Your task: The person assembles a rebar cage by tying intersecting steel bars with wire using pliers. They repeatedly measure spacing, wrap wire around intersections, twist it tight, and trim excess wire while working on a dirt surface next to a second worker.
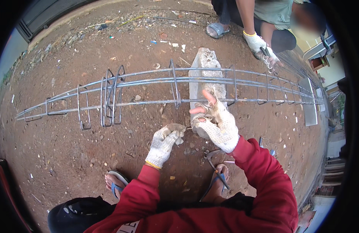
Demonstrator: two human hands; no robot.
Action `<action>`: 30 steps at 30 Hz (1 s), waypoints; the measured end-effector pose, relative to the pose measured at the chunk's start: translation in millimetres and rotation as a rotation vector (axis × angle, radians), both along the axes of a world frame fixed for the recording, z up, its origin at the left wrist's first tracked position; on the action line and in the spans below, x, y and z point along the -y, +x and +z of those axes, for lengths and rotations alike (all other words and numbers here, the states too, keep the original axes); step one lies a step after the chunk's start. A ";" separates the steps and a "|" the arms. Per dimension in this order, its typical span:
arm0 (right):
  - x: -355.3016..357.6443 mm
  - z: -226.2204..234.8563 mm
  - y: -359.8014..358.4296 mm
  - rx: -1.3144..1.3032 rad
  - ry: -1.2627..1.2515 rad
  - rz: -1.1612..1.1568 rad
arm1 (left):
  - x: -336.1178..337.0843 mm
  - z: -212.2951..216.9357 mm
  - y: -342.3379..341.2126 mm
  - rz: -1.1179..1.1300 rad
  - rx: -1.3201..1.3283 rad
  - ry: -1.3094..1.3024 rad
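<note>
My left hand [164, 143], in a white knitted glove, is closed in a pinch just in front of the concrete block. A short thin piece of wire [188, 128] sticks out from its fingertips toward my other hand. My right hand [220, 126] wears a torn glove with bare fingertips poking through; its fingers are stretched apart over the block's near end. Just beyond both hands runs a long rebar cage [148, 102] of straight rods with bent square stirrups [113, 97]. It rests across the concrete block [204, 62]. Several stirrups are bunched left of the block.
A hand tool with long handles [216, 169] lies by my right foot [220, 180]. At the far right another person's gloved hands [261, 46] hold a dark tool near the cage. A pale board [309, 103] stands at the cage's right end. Pebbles and scraps dot the dirt ground.
</note>
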State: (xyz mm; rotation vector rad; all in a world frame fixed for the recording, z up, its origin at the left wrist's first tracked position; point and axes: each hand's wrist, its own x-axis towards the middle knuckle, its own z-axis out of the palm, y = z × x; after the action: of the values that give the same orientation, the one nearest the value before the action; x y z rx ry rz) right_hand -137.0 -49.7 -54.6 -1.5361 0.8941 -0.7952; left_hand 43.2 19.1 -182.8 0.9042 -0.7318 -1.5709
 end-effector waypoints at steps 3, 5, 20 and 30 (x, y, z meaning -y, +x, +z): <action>2.9 12.1 -6.9 -0.224 -0.109 0.172 | -0.5 1.1 1.5 -0.059 -0.002 -0.031; 5.6 15.4 -7.7 -0.259 -0.206 0.227 | -0.8 0.5 3.2 -0.103 0.027 -0.055; 7.5 -6.2 0.6 -0.100 -0.199 0.252 | 6.0 37.5 6.3 -0.072 -0.058 -0.030; 11.6 1.0 12.3 -0.453 -0.414 0.270 | 5.1 4.7 24.6 0.000 -0.009 -0.082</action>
State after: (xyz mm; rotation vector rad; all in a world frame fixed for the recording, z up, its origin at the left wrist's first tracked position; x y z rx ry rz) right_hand -124.7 -61.4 -53.6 -2.2067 0.8478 -0.4547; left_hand 67.8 14.0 -178.0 0.8368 -0.7845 -1.5327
